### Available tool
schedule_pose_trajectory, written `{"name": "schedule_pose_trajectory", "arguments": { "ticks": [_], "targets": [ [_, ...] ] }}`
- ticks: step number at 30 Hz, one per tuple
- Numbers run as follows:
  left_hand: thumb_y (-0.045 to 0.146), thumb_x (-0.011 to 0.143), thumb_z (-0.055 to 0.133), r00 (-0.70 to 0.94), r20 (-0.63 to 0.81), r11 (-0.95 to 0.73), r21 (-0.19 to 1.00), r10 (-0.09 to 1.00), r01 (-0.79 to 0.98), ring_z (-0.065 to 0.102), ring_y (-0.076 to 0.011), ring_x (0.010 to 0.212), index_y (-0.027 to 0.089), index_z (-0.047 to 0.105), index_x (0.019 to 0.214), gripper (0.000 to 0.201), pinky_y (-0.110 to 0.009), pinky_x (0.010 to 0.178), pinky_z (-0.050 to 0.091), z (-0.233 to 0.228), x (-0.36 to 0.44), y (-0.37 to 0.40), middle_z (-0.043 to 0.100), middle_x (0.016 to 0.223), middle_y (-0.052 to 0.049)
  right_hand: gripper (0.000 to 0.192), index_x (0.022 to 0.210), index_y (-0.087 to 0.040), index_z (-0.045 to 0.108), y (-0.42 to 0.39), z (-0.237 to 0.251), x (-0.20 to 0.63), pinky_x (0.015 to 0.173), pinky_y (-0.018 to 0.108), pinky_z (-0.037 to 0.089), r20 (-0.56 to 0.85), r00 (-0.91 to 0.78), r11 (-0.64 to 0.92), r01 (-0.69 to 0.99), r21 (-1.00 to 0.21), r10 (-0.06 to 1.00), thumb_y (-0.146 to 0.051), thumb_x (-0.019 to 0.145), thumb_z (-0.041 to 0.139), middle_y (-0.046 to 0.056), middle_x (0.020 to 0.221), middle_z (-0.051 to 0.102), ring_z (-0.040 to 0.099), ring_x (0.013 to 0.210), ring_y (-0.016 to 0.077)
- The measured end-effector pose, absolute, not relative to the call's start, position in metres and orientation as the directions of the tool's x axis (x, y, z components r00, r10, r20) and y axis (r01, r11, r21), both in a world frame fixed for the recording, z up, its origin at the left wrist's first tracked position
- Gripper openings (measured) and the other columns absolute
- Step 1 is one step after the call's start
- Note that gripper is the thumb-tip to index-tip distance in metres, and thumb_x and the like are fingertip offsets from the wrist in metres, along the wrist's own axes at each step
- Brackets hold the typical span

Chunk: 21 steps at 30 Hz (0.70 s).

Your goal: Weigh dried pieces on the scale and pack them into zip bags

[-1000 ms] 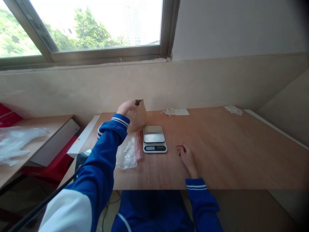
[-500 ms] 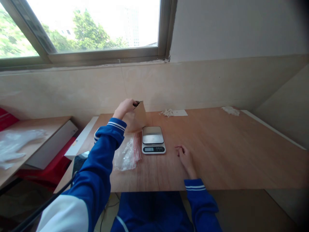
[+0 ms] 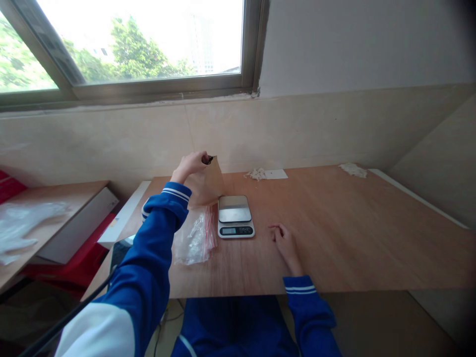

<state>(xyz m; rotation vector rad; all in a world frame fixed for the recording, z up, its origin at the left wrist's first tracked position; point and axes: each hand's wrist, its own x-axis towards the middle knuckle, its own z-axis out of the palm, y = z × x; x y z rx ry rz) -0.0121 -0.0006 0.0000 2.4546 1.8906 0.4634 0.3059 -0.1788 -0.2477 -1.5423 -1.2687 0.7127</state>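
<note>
A person in blue sleeves (image 3: 147,263) is at a wood-toned worktop (image 3: 353,238), a black cable (image 3: 67,320) crossing low in front. The right hand (image 3: 285,244) rests on the wood, released and loosely curled, near a flat scale (image 3: 235,213) whose display (image 3: 228,231) is too small to read. Left of it lie clear plastic bags (image 3: 193,240) with red strips; the left arm partly covers a dark flat object (image 3: 118,252). Farther back, the left hand (image 3: 189,166) is at the mouth of an upright brown paper bag (image 3: 208,186), fingertips hidden; from here I cannot tell whether they grip anything. White shreds (image 3: 257,174) lie near the wall (image 3: 316,124), with trees (image 3: 137,49) beyond the window (image 3: 159,85).
</note>
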Motion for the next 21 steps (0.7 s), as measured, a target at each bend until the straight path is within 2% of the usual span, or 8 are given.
{"name": "schedule_pose_trajectory", "arguments": {
  "ticks": [5, 10, 13, 17, 21],
  "targets": [
    [0.033, 0.077, 0.062, 0.198, 0.373, -0.293, 0.22, 0.907, 0.93, 0.064, -0.022, 0.087, 0.027, 0.065, 0.096, 0.02, -0.027, 0.068, 0.042, 0.001, -0.014, -0.003, 0.073, 0.097, -0.002, 0.032, 0.088, -0.019, 0.064, -0.179, -0.246, 0.306, 0.056, 0.028, 0.038, 0.133, 0.281, 0.019, 0.376, -0.926, 0.951, -0.039, 0.086, 0.04, -0.002, 0.055, 0.05, 0.05, 0.054, 0.018],
    [0.032, 0.081, 0.062, 0.253, 0.452, -0.387, 0.234, 0.856, 0.892, 0.065, -0.0222, 0.092, 0.026, 0.063, 0.1, 0.02, -0.028, 0.074, 0.044, 0.001, -0.015, -0.006, 0.072, 0.103, -0.004, 0.032, 0.087, -0.019, 0.064, -0.18, -0.245, 0.306, 0.057, 0.029, 0.039, 0.127, 0.287, 0.013, 0.367, -0.93, 0.949, -0.04, 0.085, 0.04, -0.002, 0.054, 0.05, 0.05, 0.055, 0.0186],
    [0.034, 0.085, 0.06, 0.237, 0.566, -0.454, 0.281, 0.79, 0.845, 0.065, -0.0209, 0.093, 0.023, 0.06, 0.107, 0.024, -0.028, 0.08, 0.045, 0.004, -0.013, -0.007, 0.07, 0.102, -0.005, 0.032, 0.088, -0.019, 0.064, -0.18, -0.244, 0.305, 0.058, 0.029, 0.04, 0.129, 0.288, 0.013, 0.371, -0.928, 0.949, -0.041, 0.086, 0.04, -0.002, 0.054, 0.051, 0.051, 0.055, 0.0187],
    [0.03, 0.085, 0.061, 0.129, 0.7, -0.495, 0.351, 0.703, 0.795, 0.064, -0.0184, 0.096, 0.02, 0.058, 0.112, 0.029, -0.027, 0.084, 0.046, 0.015, -0.008, -0.01, 0.068, 0.102, -0.006, 0.033, 0.087, -0.019, 0.064, -0.18, -0.244, 0.305, 0.057, 0.029, 0.04, 0.136, 0.289, 0.018, 0.378, -0.926, 0.948, -0.043, 0.086, 0.041, -0.002, 0.054, 0.051, 0.051, 0.055, 0.0186],
    [0.027, 0.085, 0.062, 0.093, 0.788, -0.573, 0.355, 0.608, 0.739, 0.062, -0.0172, 0.101, 0.02, 0.056, 0.114, 0.03, -0.026, 0.083, 0.047, 0.028, 0.003, -0.022, 0.065, 0.107, -0.006, 0.034, 0.088, -0.019, 0.064, -0.179, -0.242, 0.305, 0.056, 0.029, 0.04, 0.149, 0.296, 0.036, 0.355, -0.934, 0.943, -0.043, 0.086, 0.042, -0.002, 0.055, 0.052, 0.051, 0.055, 0.0179]
  ]
}}
